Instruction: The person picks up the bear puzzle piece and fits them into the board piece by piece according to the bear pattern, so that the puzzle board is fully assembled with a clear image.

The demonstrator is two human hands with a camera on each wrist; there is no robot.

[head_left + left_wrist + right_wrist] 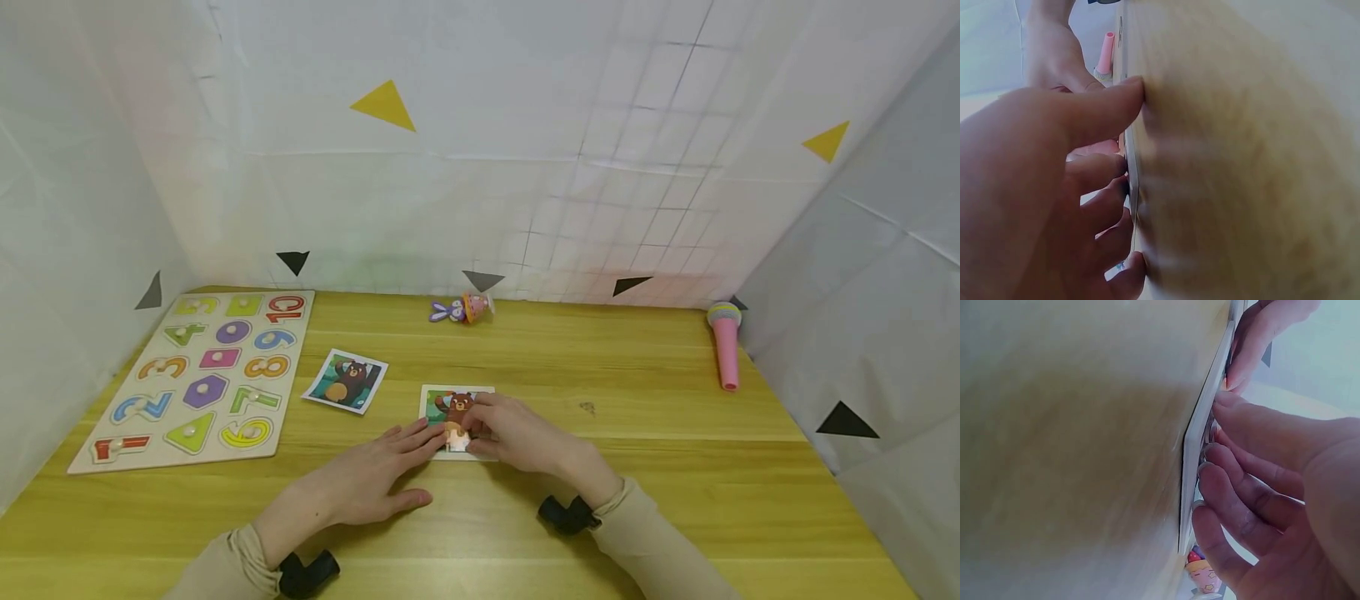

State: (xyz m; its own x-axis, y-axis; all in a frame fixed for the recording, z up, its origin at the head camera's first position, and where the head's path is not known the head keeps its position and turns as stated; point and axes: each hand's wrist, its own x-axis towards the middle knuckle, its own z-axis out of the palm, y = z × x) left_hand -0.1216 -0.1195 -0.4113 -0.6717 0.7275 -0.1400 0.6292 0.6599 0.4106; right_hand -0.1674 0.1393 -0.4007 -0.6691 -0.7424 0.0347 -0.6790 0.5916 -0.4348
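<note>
A small square bear puzzle [437, 400] lies flat on the table in a pale tray, with a bare white patch in its lower part. My left hand [378, 475] rests at the puzzle's left side, fingers stretched and their tips on its edge; the thumb touches the table. Over the puzzle's right side, my right hand [517, 433] bends its fingers and thumb down, pinching what looks like a thin puzzle piece [1212, 428] close against the tray [1192, 450]. The fingers hide most of that piece. Left of the puzzle lies a bear picture card [347, 382].
A wooden number and shape board [247, 333] lies at the left. A purple rabbit figure [461, 309] with a pink cup-like part lies near the back wall. At the far right is a pink toy microphone [726, 346]. White sheets wall the table's back and sides.
</note>
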